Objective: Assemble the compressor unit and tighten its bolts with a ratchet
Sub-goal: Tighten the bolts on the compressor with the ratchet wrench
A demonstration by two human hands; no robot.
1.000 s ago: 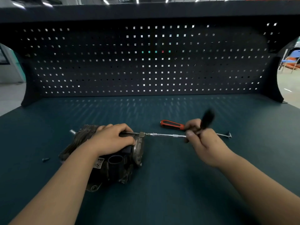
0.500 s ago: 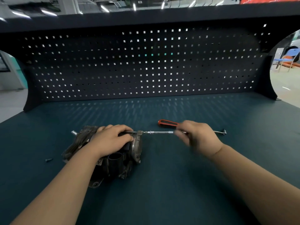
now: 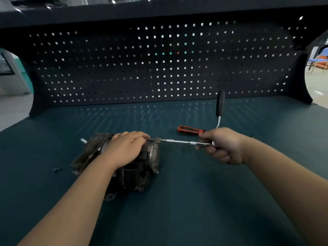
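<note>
The dark metal compressor unit [image 3: 142, 167] lies on its side on the dark teal bench. My left hand [image 3: 124, 148] rests on top of it with fingers curved over the body, holding it down. A ratchet with a long chrome extension [image 3: 182, 142] runs level from a bolt at the compressor's right end flange to my right hand [image 3: 223, 145], which grips the ratchet head. The ratchet's black handle [image 3: 220, 103] points up and away toward the pegboard.
A screwdriver with a red and black handle [image 3: 190, 130] lies just behind my right hand. One small loose bolt [image 3: 57, 169] sits on the bench [image 3: 195, 201] left of the compressor. A black pegboard [image 3: 159, 68] walls off the back.
The ratchet handle has swung from low behind my right hand up to point at the pegboard. My left hand has stayed on the compressor.
</note>
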